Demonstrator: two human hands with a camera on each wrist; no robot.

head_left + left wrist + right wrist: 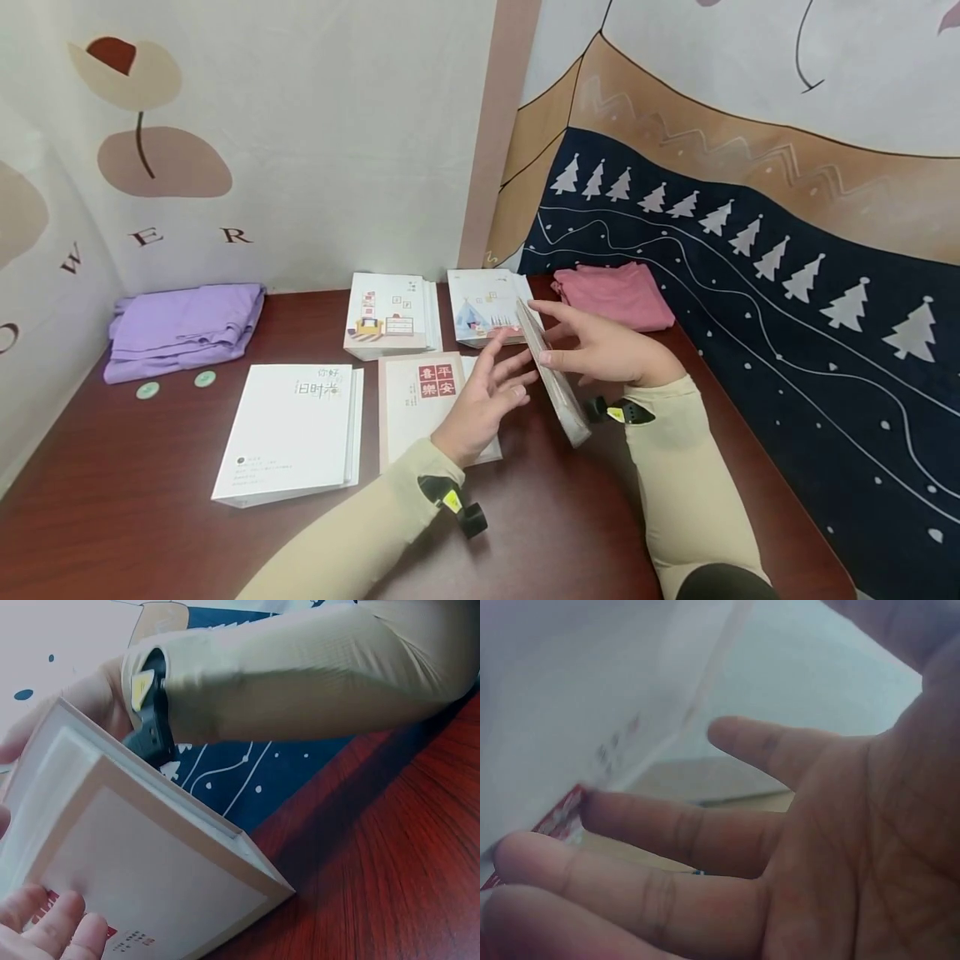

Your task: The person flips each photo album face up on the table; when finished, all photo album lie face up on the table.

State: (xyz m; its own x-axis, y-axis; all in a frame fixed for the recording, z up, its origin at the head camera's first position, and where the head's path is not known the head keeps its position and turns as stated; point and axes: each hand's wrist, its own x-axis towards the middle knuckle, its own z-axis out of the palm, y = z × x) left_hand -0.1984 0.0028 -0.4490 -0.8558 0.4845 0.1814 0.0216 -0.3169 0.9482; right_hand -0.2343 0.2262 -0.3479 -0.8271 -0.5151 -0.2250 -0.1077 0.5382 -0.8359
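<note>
A white photo album (558,387) stands tilted on edge on the table, its thin side toward me. My right hand (611,346) grips it from the right, thumb across the near edge. In the right wrist view, spread fingers of the right hand (780,840) lie close to a white surface with red print; the contact is blurred. My left hand (480,408) is on the other side, fingers loosely extended. In the left wrist view the left hand's fingers (60,922) touch the tan-bordered cover (165,862) near its red print.
Flat on the table lie a red-print album (405,425), a plain white album (288,425) and two illustrated albums (386,321) (476,304). A purple folded cloth (180,333) and green discs (147,390) sit left. A pink folded cloth (615,296) rests against the dark curtain (750,317).
</note>
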